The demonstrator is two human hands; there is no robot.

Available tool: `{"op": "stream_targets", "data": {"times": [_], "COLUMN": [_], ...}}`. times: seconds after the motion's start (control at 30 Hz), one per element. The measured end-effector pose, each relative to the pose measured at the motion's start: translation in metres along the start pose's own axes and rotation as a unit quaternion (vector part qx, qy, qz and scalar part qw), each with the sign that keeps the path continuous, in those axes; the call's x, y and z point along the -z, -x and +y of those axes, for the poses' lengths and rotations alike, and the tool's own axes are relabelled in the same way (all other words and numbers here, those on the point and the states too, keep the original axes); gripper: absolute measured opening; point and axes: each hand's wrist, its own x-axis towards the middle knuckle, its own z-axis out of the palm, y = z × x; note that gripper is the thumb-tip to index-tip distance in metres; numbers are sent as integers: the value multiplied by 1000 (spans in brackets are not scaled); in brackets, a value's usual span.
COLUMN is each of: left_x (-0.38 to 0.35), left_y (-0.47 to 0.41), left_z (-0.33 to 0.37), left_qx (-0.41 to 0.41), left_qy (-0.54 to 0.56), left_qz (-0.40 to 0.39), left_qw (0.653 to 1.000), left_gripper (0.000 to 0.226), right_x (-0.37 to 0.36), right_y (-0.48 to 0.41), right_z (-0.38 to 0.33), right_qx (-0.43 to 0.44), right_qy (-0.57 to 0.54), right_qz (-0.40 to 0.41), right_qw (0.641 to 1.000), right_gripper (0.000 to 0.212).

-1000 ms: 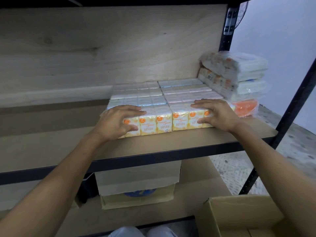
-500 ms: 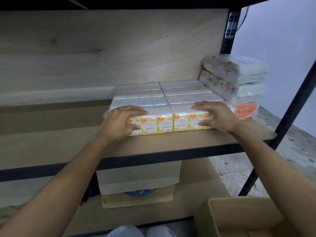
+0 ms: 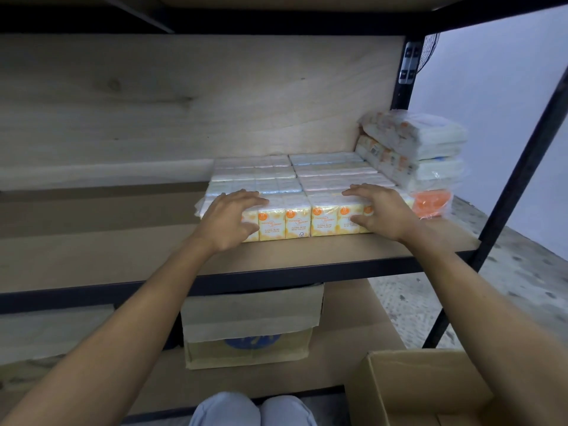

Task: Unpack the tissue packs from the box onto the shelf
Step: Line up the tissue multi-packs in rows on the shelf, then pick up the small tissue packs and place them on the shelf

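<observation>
While the tissue packs [image 3: 295, 192] sat on the shelf [image 3: 338, 253], left hand [image 3: 229, 218] and right hand [image 3: 379, 212] lay fingers-spread over the front row, seemingly pressing, not gripping | row's long axis ran left-right beneath both | box [image 3: 415, 385] lower right, nearer right hand.

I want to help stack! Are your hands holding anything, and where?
Nothing is gripped. The left hand and right hand rest on the front top edge of the tissue packs.

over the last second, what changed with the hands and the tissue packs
Nothing visibly moved. The left hand and right hand rest on the front row of the tissue packs as before, taking hold of nothing; the wrapped stack and box stayed put.
</observation>
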Motion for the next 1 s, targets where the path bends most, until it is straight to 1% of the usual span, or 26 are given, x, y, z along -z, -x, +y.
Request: {"op": "stream_targets", "data": {"times": [0.1,0.23,0.33,0.43,0.57,0.67,0.8,0.9,1.0], "left_x": [-1,3,7,12,19,18,6,-12,-39], "left_y": [12,36,58,83,119,147,179,200,224], "left_z": [9,19,25,27,25,21,11,6,-2], "left_qx": [8,3,8,15,61,76,100,135,185], "left_qy": [20,13,37,49,84,98,129,167,196], "left_qz": [21,45,55,60,35,50,62,60,38], "left_qw": [1000,999,998,997,994,991,985,975,962], "left_gripper": [54,50,47,45,45,42,40,38,37], "right_x": [3,0,-7,-16,-32,-51,-83,-113,-146], "right_y": [9,25,40,56,76,89,111,129,148], "right_z": [-16,-46,-73,-105,-147,-174,-199,-206,-203], "right_qx": [-8,-12,-13,-19,-18,-14,-4,-22,-62], "right_qy": [-25,-61,-94,-130,-165,-187,-201,-216,-241], "right_qz": [12,25,22,6,-17,-30,-20,-42,-76], "right_qw": [1000,998,995,991,986,982,979,975,966], "right_gripper": [52,43,39,40,43,43,42,40,36]}}
